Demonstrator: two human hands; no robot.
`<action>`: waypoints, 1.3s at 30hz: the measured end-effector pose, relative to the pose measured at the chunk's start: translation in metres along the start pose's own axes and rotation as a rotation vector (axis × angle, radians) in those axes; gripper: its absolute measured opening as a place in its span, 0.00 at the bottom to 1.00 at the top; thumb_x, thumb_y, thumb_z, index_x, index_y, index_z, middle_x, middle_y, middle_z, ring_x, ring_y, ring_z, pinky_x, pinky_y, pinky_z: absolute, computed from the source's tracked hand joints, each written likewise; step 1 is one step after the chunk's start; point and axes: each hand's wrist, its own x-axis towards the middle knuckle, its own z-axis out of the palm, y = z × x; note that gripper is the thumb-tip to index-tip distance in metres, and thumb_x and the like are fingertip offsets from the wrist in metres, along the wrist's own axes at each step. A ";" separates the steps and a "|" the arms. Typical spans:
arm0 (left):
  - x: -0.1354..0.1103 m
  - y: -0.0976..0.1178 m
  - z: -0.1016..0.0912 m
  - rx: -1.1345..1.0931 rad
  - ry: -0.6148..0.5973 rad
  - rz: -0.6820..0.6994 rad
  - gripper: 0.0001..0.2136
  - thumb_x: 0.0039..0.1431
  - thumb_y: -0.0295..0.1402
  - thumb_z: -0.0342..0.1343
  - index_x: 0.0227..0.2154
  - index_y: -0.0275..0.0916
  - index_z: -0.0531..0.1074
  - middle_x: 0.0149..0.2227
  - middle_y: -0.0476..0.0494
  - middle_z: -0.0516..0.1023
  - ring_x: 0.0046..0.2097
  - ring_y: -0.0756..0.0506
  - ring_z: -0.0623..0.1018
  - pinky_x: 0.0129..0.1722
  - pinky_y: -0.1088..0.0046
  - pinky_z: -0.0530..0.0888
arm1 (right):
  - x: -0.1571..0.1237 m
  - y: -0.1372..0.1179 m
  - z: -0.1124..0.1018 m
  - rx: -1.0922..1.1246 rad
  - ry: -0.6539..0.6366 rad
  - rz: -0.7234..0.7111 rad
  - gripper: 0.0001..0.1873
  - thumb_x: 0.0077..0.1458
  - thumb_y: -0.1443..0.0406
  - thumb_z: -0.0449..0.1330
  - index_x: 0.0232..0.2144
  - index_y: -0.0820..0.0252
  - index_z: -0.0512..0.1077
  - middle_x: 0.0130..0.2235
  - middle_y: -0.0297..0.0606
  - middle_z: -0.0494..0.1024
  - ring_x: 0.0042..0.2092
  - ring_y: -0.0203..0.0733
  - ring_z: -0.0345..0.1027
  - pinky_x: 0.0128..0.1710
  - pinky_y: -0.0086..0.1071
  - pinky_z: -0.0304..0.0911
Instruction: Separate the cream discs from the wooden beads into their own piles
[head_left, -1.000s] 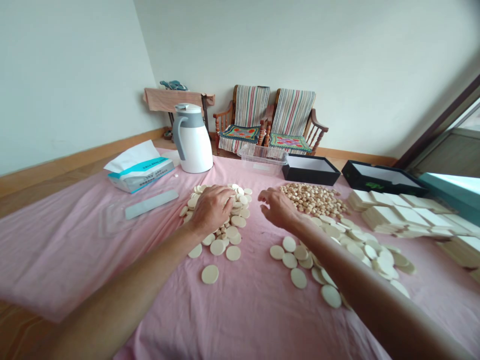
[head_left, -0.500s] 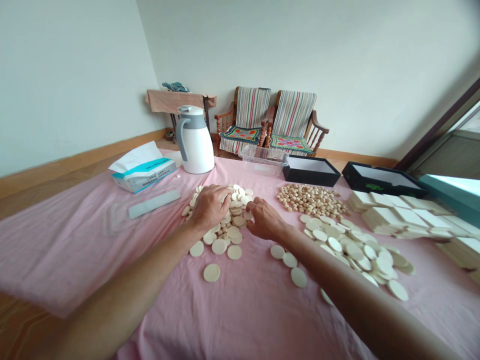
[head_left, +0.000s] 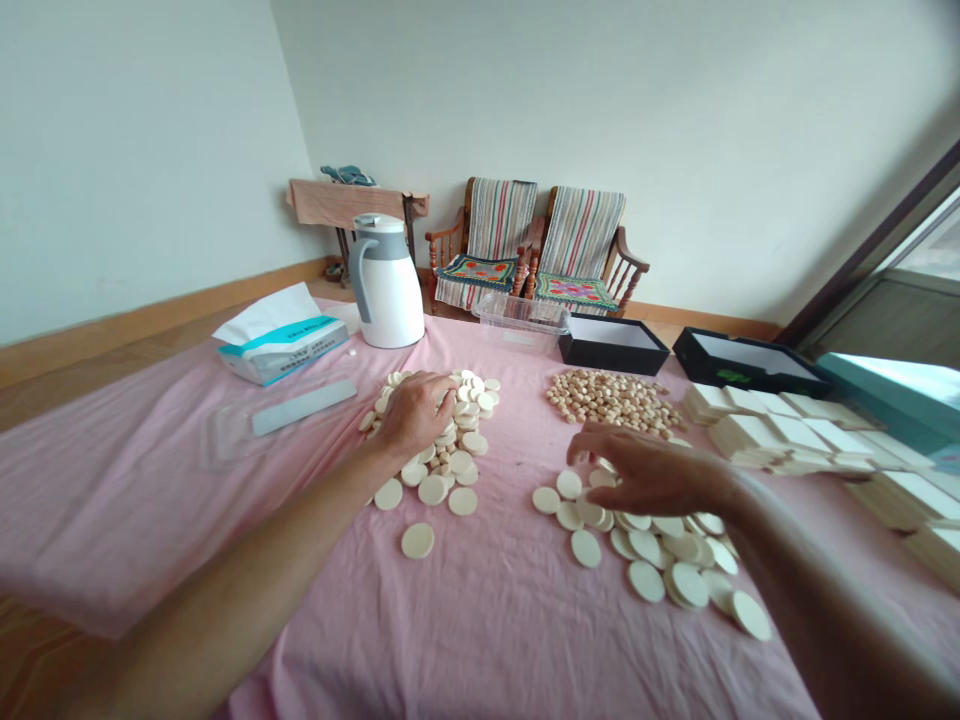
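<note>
The left hand (head_left: 416,415) lay curled on the left pile of cream discs (head_left: 463,501); any grip could not be determined. The right hand (head_left: 645,475) was open, fingers spread, just above the right group of discs (head_left: 645,580). Both groups rested on a pink cloth (head_left: 510,620), near a heap of small tan rounds (head_left: 611,400).

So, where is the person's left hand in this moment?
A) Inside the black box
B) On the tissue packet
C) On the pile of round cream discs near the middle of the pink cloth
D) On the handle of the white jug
C. The left hand lies on the pile of cream discs, with its fingers curled over the top of them.
</note>
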 end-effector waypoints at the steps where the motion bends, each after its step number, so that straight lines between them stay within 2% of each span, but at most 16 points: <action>1: 0.000 0.001 -0.001 -0.001 -0.001 0.002 0.09 0.56 0.27 0.50 0.34 0.39 0.75 0.34 0.44 0.80 0.39 0.44 0.77 0.41 0.67 0.72 | 0.003 -0.003 0.002 0.022 0.037 -0.003 0.13 0.48 0.68 0.59 0.39 0.59 0.71 0.40 0.41 0.74 0.41 0.43 0.68 0.42 0.36 0.62; 3: 0.000 0.002 -0.002 -0.001 -0.002 0.006 0.09 0.56 0.27 0.50 0.33 0.38 0.75 0.34 0.44 0.80 0.39 0.44 0.77 0.41 0.68 0.72 | 0.019 -0.013 0.012 0.066 0.129 -0.025 0.10 0.51 0.67 0.58 0.39 0.60 0.71 0.40 0.41 0.75 0.39 0.41 0.69 0.41 0.35 0.63; 6: 0.000 0.003 -0.004 -0.004 0.006 0.011 0.09 0.56 0.27 0.50 0.34 0.38 0.75 0.34 0.43 0.80 0.40 0.44 0.77 0.41 0.68 0.72 | 0.054 -0.033 0.034 0.090 0.216 -0.161 0.16 0.51 0.72 0.57 0.44 0.61 0.70 0.44 0.42 0.74 0.41 0.40 0.69 0.43 0.33 0.63; 8: 0.000 0.002 -0.005 -0.012 0.011 0.016 0.09 0.56 0.27 0.50 0.34 0.39 0.75 0.35 0.44 0.80 0.40 0.44 0.77 0.42 0.67 0.72 | 0.075 -0.044 0.048 0.063 0.249 -0.199 0.18 0.52 0.72 0.57 0.47 0.62 0.69 0.46 0.45 0.72 0.45 0.41 0.68 0.45 0.34 0.62; 13: 0.001 0.000 -0.006 -0.023 0.017 -0.004 0.08 0.56 0.27 0.51 0.33 0.38 0.75 0.35 0.44 0.80 0.39 0.44 0.77 0.42 0.67 0.72 | 0.103 -0.054 0.067 -0.022 0.288 -0.137 0.12 0.53 0.71 0.56 0.41 0.63 0.69 0.43 0.46 0.70 0.44 0.43 0.67 0.43 0.34 0.62; 16: 0.001 0.000 -0.006 -0.021 0.016 -0.018 0.08 0.56 0.26 0.51 0.33 0.38 0.76 0.35 0.44 0.80 0.39 0.44 0.77 0.42 0.67 0.72 | 0.100 -0.052 0.068 -0.025 0.302 -0.116 0.12 0.51 0.72 0.57 0.40 0.64 0.68 0.41 0.45 0.70 0.42 0.42 0.66 0.40 0.32 0.61; 20: 0.001 -0.001 -0.005 -0.022 0.016 -0.016 0.09 0.55 0.26 0.51 0.33 0.38 0.76 0.34 0.44 0.80 0.39 0.44 0.77 0.42 0.67 0.72 | 0.072 -0.037 0.051 -0.021 0.263 -0.102 0.09 0.49 0.73 0.56 0.36 0.62 0.68 0.37 0.41 0.71 0.36 0.39 0.66 0.36 0.31 0.59; 25: 0.001 -0.004 0.000 -0.016 0.018 -0.016 0.08 0.55 0.26 0.51 0.33 0.39 0.76 0.34 0.44 0.80 0.39 0.44 0.77 0.41 0.68 0.72 | 0.025 -0.009 0.012 -0.024 -0.013 -0.074 0.12 0.45 0.71 0.61 0.36 0.59 0.71 0.37 0.38 0.74 0.38 0.41 0.67 0.38 0.32 0.60; 27: 0.001 -0.004 0.002 -0.011 0.020 -0.012 0.09 0.56 0.26 0.50 0.32 0.38 0.76 0.34 0.44 0.80 0.39 0.44 0.77 0.41 0.68 0.72 | 0.020 -0.004 0.004 -0.030 -0.086 -0.071 0.13 0.44 0.69 0.62 0.37 0.58 0.72 0.37 0.38 0.75 0.39 0.42 0.68 0.38 0.33 0.60; 28: 0.001 -0.004 0.002 -0.010 0.018 -0.007 0.09 0.56 0.27 0.50 0.33 0.38 0.76 0.34 0.44 0.80 0.39 0.44 0.77 0.41 0.68 0.72 | 0.022 -0.005 0.004 -0.019 -0.083 -0.071 0.13 0.45 0.68 0.62 0.37 0.58 0.73 0.37 0.38 0.76 0.38 0.42 0.68 0.38 0.32 0.60; 31: 0.000 -0.004 0.001 -0.008 0.012 0.000 0.09 0.56 0.27 0.50 0.33 0.38 0.76 0.34 0.44 0.80 0.39 0.44 0.77 0.41 0.68 0.72 | 0.046 -0.015 0.018 0.052 0.072 -0.073 0.09 0.51 0.68 0.58 0.37 0.60 0.72 0.37 0.39 0.77 0.36 0.38 0.69 0.35 0.30 0.61; 34: 0.000 -0.003 -0.001 -0.001 0.007 -0.002 0.09 0.55 0.27 0.50 0.34 0.38 0.76 0.35 0.44 0.80 0.39 0.44 0.77 0.42 0.68 0.72 | 0.081 -0.031 0.043 0.037 0.241 -0.034 0.10 0.50 0.72 0.56 0.38 0.63 0.70 0.38 0.41 0.77 0.37 0.38 0.70 0.36 0.29 0.60; 39: 0.001 -0.002 -0.003 0.014 -0.004 0.013 0.09 0.55 0.26 0.51 0.34 0.38 0.76 0.35 0.43 0.80 0.40 0.43 0.77 0.42 0.67 0.72 | 0.121 -0.049 0.066 -0.032 0.345 0.094 0.09 0.54 0.68 0.52 0.39 0.63 0.68 0.39 0.45 0.77 0.38 0.43 0.70 0.34 0.32 0.58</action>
